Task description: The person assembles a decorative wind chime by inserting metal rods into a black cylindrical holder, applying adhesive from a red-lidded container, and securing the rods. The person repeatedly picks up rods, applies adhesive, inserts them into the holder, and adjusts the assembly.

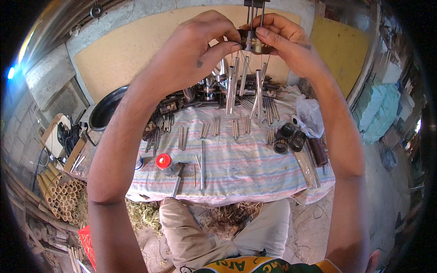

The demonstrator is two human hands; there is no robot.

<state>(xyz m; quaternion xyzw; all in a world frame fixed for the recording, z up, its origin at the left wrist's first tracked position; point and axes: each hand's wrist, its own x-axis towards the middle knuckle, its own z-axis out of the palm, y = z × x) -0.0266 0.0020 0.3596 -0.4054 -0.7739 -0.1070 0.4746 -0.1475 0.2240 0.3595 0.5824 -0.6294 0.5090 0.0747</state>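
Above the striped cloth [236, 159], left hand [198, 52] and right hand [284, 41] both pinched on wind chime top [251, 42]; hanging metal tubes [241, 86] likely to tangle if tilted.

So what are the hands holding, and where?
Both hands, left and right, pinch the wind chime by its dark top piece, one at each side; the metal tubes hang free below.

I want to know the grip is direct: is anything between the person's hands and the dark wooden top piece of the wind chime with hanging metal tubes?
Nothing visible. The left hand and right hand both pinch the dark wooden top piece directly, at its two sides. The hanging metal tubes dangle freely below it, above the striped cloth.
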